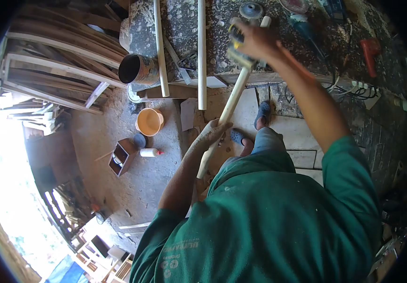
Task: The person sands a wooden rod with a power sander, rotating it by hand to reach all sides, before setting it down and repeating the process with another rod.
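My left hand (214, 132) is wrapped round a pale wooden pole (234, 96), which slants from near my body up to the workbench. Near its far end my right hand (255, 41) is closed on a yellow and black tool (238, 45), blurred by motion, that touches or lies just over the pole. Two more pale poles, one in the middle (202, 56) and one on the left (161, 52), stick out over the bench edge.
The dark, spattered workbench (222, 30) bears a teal power tool (307, 35), a red tool (369, 56), cables and a metal square (177, 59). A rusty can (144, 69) stands at its left. Lower left are an orange bucket (150, 121), a white bottle (149, 152) and a wooden box (121, 158).
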Demonstrator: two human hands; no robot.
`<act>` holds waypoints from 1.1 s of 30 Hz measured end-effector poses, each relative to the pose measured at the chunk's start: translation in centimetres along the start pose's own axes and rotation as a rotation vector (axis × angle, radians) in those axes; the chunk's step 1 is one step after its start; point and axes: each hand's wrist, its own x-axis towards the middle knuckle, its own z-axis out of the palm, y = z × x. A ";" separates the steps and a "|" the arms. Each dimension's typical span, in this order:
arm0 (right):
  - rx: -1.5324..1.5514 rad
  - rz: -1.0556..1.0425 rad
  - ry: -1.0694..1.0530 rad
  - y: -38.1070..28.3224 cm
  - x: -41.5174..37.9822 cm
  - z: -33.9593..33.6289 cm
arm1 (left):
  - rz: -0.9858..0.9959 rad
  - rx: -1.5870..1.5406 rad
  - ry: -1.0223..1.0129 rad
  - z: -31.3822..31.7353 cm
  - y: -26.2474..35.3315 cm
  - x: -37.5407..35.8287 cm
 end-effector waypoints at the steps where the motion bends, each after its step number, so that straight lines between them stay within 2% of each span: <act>1: 0.031 -0.025 -0.057 -2.0 -2.4 -1.0 | -0.004 0.040 -0.017 -0.6 -0.2 0.6; 3: 0.078 -0.188 -0.044 -3.7 -6.4 -0.4 | -0.015 0.112 -0.050 -1.6 -0.9 1.5; 5: 0.034 -0.286 -0.075 -4.0 -8.3 -0.1 | -0.031 -0.039 -0.128 -1.8 -1.1 1.8; 7: 0.020 -0.186 -0.039 -3.3 -8.2 -1.1 | -0.009 -0.128 -0.202 -1.8 -1.0 1.5; 8: 0.012 -0.137 -0.021 -2.7 -8.0 -1.3 | 0.019 -0.117 -0.166 -1.5 -0.9 1.4; 9: 0.160 -0.048 -0.024 -1.0 -6.2 -0.6 | 0.047 -0.107 -0.128 -1.0 -0.8 1.2; 11: 0.122 -0.033 0.234 4.9 -2.1 2.2 | 0.079 -0.075 -0.062 -0.3 0.0 0.6; 12: -0.040 0.140 0.096 4.4 -1.0 -1.1 | 0.079 -0.054 -0.037 0.1 0.5 0.2; 13: -0.037 0.157 0.068 5.3 0.3 -2.4 | 0.081 -0.031 -0.011 0.3 0.7 0.0; 14: 0.080 0.315 -0.084 5.5 1.6 -4.1 | 0.071 0.001 -0.040 0.2 0.4 0.5; 17: 0.064 0.349 -0.181 4.4 3.0 -5.8 | 0.037 0.050 -0.109 -0.5 -0.3 1.7; 18: 0.058 0.325 -0.219 2.8 2.0 -7.0 | 0.024 0.033 -0.121 -0.8 0.2 1.4; 20: -0.118 0.094 0.049 3.7 1.9 -1.6 | -0.002 0.020 -0.121 -1.2 0.7 1.2; 22: -0.102 0.009 0.060 1.8 0.7 -0.3 | -0.026 0.020 -0.092 -1.4 1.0 1.2; 24: 0.013 -0.048 -0.012 -1.8 -3.1 -0.8 | 0.069 -0.023 -0.064 -0.9 0.7 0.9; 28: -0.007 -0.306 0.112 -2.1 -8.2 0.8 | 0.162 -0.109 -0.069 -0.7 0.4 0.9; 31: 0.103 -0.239 0.134 -0.1 -8.6 0.3 | 0.086 -0.178 -0.084 -0.9 -0.8 2.0; 32: 0.132 -0.092 -0.017 0.6 -7.7 -0.9 | 0.069 -0.176 -0.097 -1.1 -1.0 2.2; 33: 0.068 -0.092 0.159 3.2 -6.1 1.5 | 0.051 -0.173 -0.111 -1.2 -1.1 2.3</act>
